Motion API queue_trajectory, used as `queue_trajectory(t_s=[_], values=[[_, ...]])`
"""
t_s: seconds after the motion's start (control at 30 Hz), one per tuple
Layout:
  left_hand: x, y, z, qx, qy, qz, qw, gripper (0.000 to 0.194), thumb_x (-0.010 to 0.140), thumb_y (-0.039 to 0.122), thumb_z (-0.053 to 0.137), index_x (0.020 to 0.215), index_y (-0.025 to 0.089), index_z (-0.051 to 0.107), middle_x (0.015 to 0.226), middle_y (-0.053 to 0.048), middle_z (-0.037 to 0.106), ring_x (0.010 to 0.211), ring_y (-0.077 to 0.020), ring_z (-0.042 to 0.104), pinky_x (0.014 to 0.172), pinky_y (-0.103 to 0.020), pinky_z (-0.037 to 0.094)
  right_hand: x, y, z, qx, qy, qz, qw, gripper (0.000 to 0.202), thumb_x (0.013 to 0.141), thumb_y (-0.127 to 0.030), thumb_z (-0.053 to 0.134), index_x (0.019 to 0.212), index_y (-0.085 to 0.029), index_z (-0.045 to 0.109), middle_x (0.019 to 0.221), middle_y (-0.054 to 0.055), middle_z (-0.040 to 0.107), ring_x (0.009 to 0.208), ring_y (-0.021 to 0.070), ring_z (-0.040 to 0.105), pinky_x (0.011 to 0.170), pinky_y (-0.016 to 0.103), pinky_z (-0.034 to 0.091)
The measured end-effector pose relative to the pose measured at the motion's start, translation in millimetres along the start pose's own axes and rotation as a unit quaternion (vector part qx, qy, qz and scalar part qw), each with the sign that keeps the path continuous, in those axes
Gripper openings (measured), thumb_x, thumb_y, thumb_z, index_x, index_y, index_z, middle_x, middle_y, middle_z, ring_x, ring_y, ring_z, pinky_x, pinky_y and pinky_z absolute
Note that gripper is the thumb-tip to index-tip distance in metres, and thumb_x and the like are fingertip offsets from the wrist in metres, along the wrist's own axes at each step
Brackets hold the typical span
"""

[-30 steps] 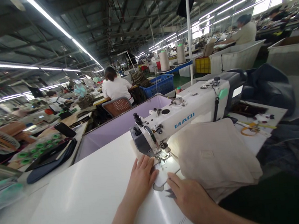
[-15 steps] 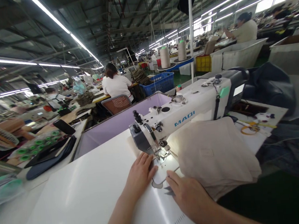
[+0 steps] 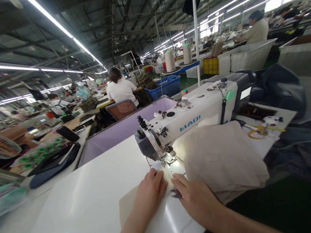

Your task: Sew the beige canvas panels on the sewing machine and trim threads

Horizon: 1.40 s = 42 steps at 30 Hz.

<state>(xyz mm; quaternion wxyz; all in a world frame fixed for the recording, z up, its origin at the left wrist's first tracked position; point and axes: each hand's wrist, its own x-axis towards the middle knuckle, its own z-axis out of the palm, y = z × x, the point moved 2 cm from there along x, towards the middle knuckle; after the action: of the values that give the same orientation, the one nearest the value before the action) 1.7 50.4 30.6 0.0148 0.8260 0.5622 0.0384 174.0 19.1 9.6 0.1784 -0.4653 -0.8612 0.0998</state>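
Note:
My left hand [image 3: 150, 187] is closed on a cream fabric piece [image 3: 127, 204], just in front of the sewing machine's [image 3: 190, 118] presser foot [image 3: 171, 161]. The fabric lies on the white table under my wrist and forearm. My right hand [image 3: 194, 197] is closed around small dark thread snips [image 3: 176, 194], whose blades stick out to the left below the fingers. Its fingertips are beside the fabric, near the needle plate; whether they touch it I cannot tell. A folded beige fabric stack [image 3: 219, 154] lies to the right, under the machine arm.
Yellow-handled scissors [image 3: 256, 132] lie right of the machine. Thread cones [image 3: 170, 61] stand behind it. A purple-lined bin [image 3: 105, 141] borders the table's far edge. A co-worker in white [image 3: 121, 88] sits beyond, beside a blue crate [image 3: 166, 86].
The cream fabric has come from behind the presser foot toward me, and my left hand has closed on it. My right hand stays near the needle plate with the snips.

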Motion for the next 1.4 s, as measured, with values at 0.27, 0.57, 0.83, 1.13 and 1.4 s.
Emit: queue_trajectory(t_s=[0.27, 0.57, 0.83, 1.13, 1.4], values=[[4.9, 13.0, 12.1, 0.045, 0.054, 0.023, 0.997, 0.028, 0.098, 0.025, 0.052, 0.123, 0.02, 0.063, 0.131, -0.011, 0.062, 0.119, -0.0277, 0.057, 0.094, -0.043, 0.053, 2.3, 0.9, 9.1, -0.053, -0.021, -0.004, 0.998, 0.04, 0.087, 0.0, 0.049, 0.123, -0.014, 0.061, 0.119, 0.01, 0.068, 0.071, 0.0195, 0.069, 0.058, 0.03, 0.053], [10.7, 6.4, 12.1, 0.01, 0.069, 0.044, 0.997, 0.027, 0.098, 0.025, 0.053, 0.122, 0.018, 0.064, 0.126, -0.011, 0.067, 0.117, -0.027, 0.059, 0.096, -0.043, 0.053, 7.8, -0.4, 13.5, -0.087, -0.022, 0.001, 0.996, 0.045, 0.087, 0.002, 0.046, 0.127, -0.013, 0.059, 0.123, 0.014, 0.067, 0.067, 0.0189, 0.068, 0.054, 0.03, 0.053], [10.0, 3.9, 13.0, 0.013, 0.065, 0.047, 0.997, 0.03, 0.098, 0.026, 0.052, 0.125, 0.017, 0.063, 0.128, -0.012, 0.068, 0.119, -0.0279, 0.061, 0.097, -0.045, 0.054, 5.5, 0.6, 20.7, -0.108, -0.007, -0.006, 0.994, 0.054, 0.082, 0.003, 0.049, 0.133, -0.013, 0.058, 0.129, 0.015, 0.065, 0.063, 0.0176, 0.067, 0.051, 0.029, 0.053], [11.2, 0.3, 14.7, 0.016, 0.075, 0.066, 0.995, 0.032, 0.098, 0.025, 0.051, 0.126, 0.015, 0.062, 0.128, -0.013, 0.068, 0.121, -0.0284, 0.061, 0.097, -0.045, 0.055, 9.9, -2.8, 13.5, -0.12, -0.025, -0.004, 0.992, 0.048, 0.085, 0.002, 0.049, 0.129, -0.012, 0.06, 0.128, 0.016, 0.065, 0.066, 0.0171, 0.069, 0.052, 0.026, 0.054], [-0.4, 10.5, 11.1, 0.027, 0.079, 0.095, 0.992, 0.029, 0.097, 0.021, 0.054, 0.123, 0.017, 0.065, 0.127, -0.011, 0.069, 0.119, -0.0291, 0.063, 0.1, -0.045, 0.056, 4.5, -2.3, 11.9, -0.121, -0.034, 0.0, 0.992, 0.04, 0.088, 0.0, 0.047, 0.124, -0.011, 0.062, 0.116, 0.013, 0.07, 0.066, 0.0195, 0.07, 0.053, 0.029, 0.055]])
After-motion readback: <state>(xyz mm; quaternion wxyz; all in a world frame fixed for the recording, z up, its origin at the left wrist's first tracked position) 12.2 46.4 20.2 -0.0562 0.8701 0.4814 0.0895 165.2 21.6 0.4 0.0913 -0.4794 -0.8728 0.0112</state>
